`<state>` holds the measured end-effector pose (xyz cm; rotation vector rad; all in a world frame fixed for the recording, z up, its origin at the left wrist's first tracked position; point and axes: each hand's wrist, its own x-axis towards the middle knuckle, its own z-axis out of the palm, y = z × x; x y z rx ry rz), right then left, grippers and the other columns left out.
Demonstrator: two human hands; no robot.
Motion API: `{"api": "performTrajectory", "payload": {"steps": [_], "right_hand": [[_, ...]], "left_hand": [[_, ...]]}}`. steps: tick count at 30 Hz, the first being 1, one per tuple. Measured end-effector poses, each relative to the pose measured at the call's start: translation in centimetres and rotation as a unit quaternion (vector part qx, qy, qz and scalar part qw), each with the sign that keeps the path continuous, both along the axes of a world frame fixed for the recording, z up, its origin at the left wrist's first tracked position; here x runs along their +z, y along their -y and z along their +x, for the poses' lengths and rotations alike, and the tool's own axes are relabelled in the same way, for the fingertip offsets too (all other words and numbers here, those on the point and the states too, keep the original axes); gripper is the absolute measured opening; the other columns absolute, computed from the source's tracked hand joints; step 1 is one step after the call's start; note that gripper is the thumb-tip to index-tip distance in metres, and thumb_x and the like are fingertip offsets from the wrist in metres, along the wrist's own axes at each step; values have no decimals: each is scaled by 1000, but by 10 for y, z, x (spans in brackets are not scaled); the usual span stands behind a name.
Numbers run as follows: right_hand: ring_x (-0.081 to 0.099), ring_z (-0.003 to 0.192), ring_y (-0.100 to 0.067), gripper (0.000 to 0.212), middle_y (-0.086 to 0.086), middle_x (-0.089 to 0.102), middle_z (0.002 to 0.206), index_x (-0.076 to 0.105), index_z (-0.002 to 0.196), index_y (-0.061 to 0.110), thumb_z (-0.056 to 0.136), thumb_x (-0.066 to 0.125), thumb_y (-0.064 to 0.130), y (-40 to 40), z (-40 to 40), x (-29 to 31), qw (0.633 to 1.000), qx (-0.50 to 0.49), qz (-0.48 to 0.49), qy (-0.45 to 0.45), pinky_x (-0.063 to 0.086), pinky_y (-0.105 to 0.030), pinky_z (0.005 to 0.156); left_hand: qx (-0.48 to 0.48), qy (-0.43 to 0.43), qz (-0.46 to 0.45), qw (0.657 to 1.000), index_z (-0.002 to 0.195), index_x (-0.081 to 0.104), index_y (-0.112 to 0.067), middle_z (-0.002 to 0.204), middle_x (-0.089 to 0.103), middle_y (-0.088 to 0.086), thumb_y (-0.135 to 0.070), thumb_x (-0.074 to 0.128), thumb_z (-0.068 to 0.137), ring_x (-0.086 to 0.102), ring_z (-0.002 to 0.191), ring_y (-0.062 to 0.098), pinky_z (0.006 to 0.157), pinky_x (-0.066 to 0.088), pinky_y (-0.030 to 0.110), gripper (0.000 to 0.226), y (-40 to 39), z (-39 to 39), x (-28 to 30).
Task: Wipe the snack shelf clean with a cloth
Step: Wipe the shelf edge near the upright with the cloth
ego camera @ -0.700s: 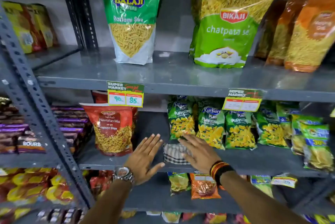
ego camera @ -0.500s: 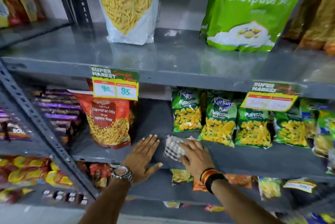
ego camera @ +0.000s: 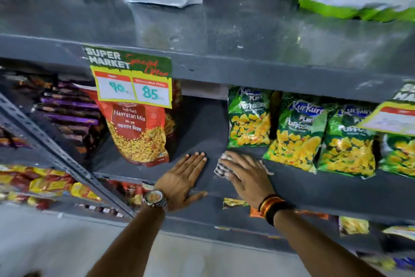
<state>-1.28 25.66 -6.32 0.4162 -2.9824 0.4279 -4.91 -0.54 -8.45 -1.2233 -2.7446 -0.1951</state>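
the cloth looks soft, light and floppy, best pinned flat under the palm; the right hand presses it to the grey shelf beside the green packets. the left hand lies spread and empty (shelf looks smooth, gap narrow).

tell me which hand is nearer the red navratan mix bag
Left. The left hand lies flat on the shelf just right of the Navratan Mix bag, fingertips near its lower corner. The right hand presses the cloth farther right, by the green packs.
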Motion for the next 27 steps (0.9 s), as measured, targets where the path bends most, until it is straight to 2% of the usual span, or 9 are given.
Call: {"api": "performTrajectory", "payload": {"steps": [4,6,9,11,13,18,22,25,27], "right_hand": [[47,118,-15,38,18,45,143,45,136,44,99,37,38,10,4,9,999,-34,-37,-15,43,-41,99],[48,118,-17,38,13,51,138,51,134,41,99,41,32,12,6,16,998,-34,-60,-4,44,-41,100],[51,119,-15,36,10,55,129,55,132,38,99,45,27,16,15,33,989,-41,-142,19,45,-43,101],[51,119,-7,34,13,55,127,56,132,39,100,47,29,25,31,56,975,-39,-215,41,45,-41,103],[52,121,0,34,16,54,129,55,131,42,100,50,32,44,53,90,959,-14,-279,57,46,-37,106],[54,126,-8,36,8,59,130,60,130,32,98,56,18,122,92,212,933,104,-345,-2,40,-22,107],[54,127,-8,34,5,61,132,61,130,19,97,56,12,180,85,314,929,175,-313,-91,39,-21,108],[57,117,6,31,4,64,123,61,126,6,97,54,6,218,53,373,920,179,-314,-153,45,-18,101],[62,113,-1,29,-3,64,120,61,125,1,96,53,-1,238,19,407,914,176,-331,-155,49,-21,100]], "left_hand": [[3,14,-10,1000,158,15,-3,166,16,12,-64,34,99,12,155,25,125,10,41,87,-1,5,6],[-1,18,-12,1000,158,12,-3,167,11,12,-61,32,101,9,155,26,125,5,40,84,1,12,13],[-32,12,7,999,159,9,-6,167,6,9,-57,34,103,-1,156,20,125,-4,35,79,13,36,37],[-66,-3,50,997,159,15,-7,168,12,9,-50,39,104,2,156,19,126,4,39,74,33,58,62],[-91,-24,107,990,157,23,-5,167,19,10,-41,44,103,13,155,25,125,14,46,68,62,77,92],[-56,-139,185,971,150,36,2,162,30,16,-30,45,96,24,151,34,122,18,55,63,144,78,198],[-17,-280,208,937,148,38,3,160,31,19,-27,41,97,22,151,37,122,16,57,59,203,41,293],[55,-350,218,909,151,35,1,162,27,19,-31,37,102,17,153,36,121,16,60,58,229,10,354],[80,-382,196,899,152,33,0,164,22,19,-32,39,101,12,154,35,122,15,59,60,241,-9,386]]}}
